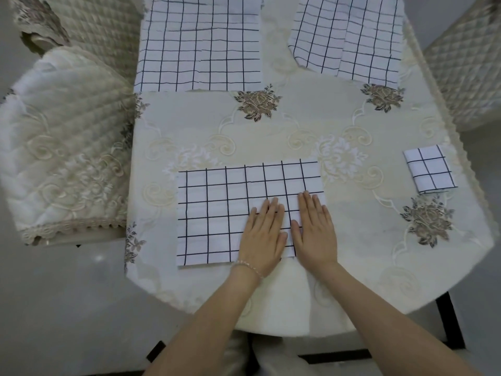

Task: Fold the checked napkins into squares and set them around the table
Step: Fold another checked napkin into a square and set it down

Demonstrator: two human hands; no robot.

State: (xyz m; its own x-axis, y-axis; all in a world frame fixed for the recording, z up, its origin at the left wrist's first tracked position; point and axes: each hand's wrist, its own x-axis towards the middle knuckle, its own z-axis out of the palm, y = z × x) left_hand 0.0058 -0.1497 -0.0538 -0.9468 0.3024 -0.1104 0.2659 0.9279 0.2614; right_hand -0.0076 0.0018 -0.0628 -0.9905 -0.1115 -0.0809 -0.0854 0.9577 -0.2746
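Surface (352, 267) draped in floral cloth | half-folded napkin (217, 213) at near edge, long axis left-right, free end left of both hands | finished square (429, 169) far right | left hand (264, 234), right hand (315, 234) flat, fingers straight (pressing right end).

Your left hand (264, 234) and right hand (314, 229) lie flat, side by side with fingers straight, on the right part of a checked napkin (217, 213) spread as a wide rectangle in the lower middle of the frame. You wear a bead bracelet (248, 267) on the left wrist. At the right edge of the table (366, 131), a small folded napkin square (429, 169) lies well apart from your hands. Two larger checked napkins lie at the top: one upper left of centre (200, 44), one upper right (349, 36). Quilted chair covers show at the left (67, 158) and the upper right (466, 63).
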